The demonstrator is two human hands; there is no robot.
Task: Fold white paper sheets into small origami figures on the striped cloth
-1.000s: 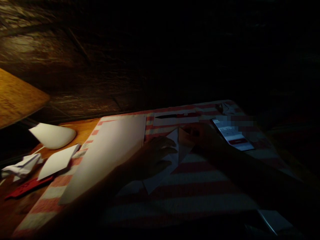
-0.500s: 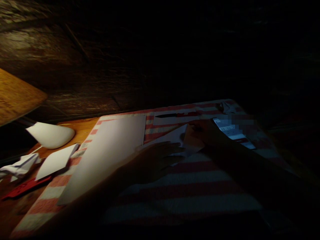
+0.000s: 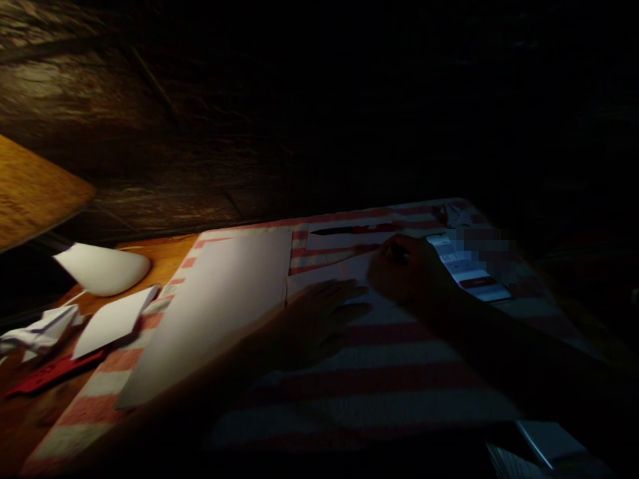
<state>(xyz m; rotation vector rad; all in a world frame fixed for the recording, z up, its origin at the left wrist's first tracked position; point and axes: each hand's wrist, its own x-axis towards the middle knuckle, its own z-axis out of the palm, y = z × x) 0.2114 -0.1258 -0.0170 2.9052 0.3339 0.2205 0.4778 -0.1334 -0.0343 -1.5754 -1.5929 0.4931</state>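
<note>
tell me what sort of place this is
Probably a dim work spot in a home, though darkness hides much: a striped cloth partly covers a wooden table, with a large white sheet and a lit phone lying on it.

- On the lit phone (image 3: 472,271) screen we make out a row of pale digits, seemingly beginning "00"; the rest is too blurred for us to read.
- Blocky pixels hide part of that screen from us.
- On the red tool (image 3: 37,380) we cannot tell whether dark marks are lettering.
</note>
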